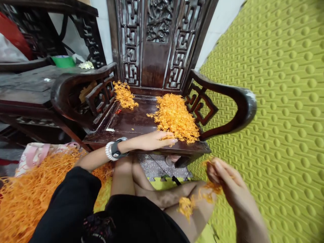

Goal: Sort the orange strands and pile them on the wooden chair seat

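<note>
My left hand [158, 140], with a watch and a white beaded band at the wrist, is at the near edge of a flat pile of orange knotted strings [176, 116] on the chair seat. Its fingers are pinched together, with a bit of orange string showing between them. Off the seat's front right corner, my right hand [225, 175] is closed around a bunch of orange knotted string [186, 206], which hangs down over my leg. A smaller clump of orange knotted strings [124, 95] lies at the seat's back left.
The dark carved wooden chair [139, 116] has curved armrests on both sides. At lower left, a large heap of loose orange strings [37, 192] spills over a patterned cloth bag [32, 155]. A side table [25, 87] holds a green tape roll [63, 61]. Yellow studded matting [278, 118] is on the right.
</note>
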The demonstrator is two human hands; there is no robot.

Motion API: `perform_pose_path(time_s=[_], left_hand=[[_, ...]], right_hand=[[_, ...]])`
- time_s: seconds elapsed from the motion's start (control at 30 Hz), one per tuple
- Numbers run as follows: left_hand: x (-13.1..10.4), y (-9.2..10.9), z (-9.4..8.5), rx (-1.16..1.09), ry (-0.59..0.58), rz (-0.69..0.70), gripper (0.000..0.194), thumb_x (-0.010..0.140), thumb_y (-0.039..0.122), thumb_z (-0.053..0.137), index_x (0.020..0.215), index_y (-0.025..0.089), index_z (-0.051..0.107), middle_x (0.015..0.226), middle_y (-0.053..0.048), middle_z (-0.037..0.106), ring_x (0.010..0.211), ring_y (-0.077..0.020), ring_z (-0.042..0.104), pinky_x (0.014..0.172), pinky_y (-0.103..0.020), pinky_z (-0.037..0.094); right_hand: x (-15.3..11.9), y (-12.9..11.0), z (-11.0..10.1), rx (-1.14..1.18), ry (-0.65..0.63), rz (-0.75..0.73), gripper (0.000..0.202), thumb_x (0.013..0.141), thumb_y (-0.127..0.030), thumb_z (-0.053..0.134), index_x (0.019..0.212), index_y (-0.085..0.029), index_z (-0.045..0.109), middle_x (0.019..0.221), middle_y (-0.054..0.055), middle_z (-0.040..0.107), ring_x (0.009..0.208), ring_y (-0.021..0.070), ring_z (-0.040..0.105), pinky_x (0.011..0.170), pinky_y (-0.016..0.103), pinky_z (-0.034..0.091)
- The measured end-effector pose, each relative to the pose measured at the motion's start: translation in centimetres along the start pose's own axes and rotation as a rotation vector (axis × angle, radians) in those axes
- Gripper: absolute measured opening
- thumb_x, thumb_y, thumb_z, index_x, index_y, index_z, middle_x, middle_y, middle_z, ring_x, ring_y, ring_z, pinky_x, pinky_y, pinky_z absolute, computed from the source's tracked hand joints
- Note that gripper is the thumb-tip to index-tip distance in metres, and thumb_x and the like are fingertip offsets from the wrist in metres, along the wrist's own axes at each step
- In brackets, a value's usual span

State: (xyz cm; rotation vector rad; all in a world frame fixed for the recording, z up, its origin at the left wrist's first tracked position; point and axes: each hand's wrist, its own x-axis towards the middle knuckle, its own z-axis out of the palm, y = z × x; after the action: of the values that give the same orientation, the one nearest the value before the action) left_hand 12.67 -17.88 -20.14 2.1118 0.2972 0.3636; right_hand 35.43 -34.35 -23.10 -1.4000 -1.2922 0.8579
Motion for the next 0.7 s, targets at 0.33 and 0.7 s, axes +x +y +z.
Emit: perform_pose_path(time_s=[0.33, 0.7], left_hand=[[4.3, 0.7, 3.5, -0.085, -0.442, -0.015, 0.03, 0.082, 0.043, 0.061, 0.091, 0.014, 0.061, 0.074, 0.002, 0.054, 0.063, -0.0091, 0.044, 0.059, -0.023, 0.039], [0.4, 0.5, 4.4, -0.38, -0.488, -0.143, 0.035, 0.091, 0.048, 0.046, 0.088, 0.016, 0.058, 0.068, 0.003, 0.043, 0.058, -0.0086, 0.035, 0.053, -0.023, 0.033]], right_hand=[[1.5, -2.3, 1.3, -0.349, -0.182, -0.214, 0.02, 0.087, -0.033, 0.059, 0.099, -0.02, 0.05, 0.062, -0.006, 0.039, 0.053, 0.0089, 0.036, 0.049, 0.023, 0.03], [0.8, -2.5, 2.0, -0.13, -0.427, -0.156, 0.044, 0.092, -0.037, 0.049, 0.056, -0.018, 0.034, 0.053, -0.006, 0.027, 0.048, 0.006, 0.025, 0.047, 0.025, 0.02]])
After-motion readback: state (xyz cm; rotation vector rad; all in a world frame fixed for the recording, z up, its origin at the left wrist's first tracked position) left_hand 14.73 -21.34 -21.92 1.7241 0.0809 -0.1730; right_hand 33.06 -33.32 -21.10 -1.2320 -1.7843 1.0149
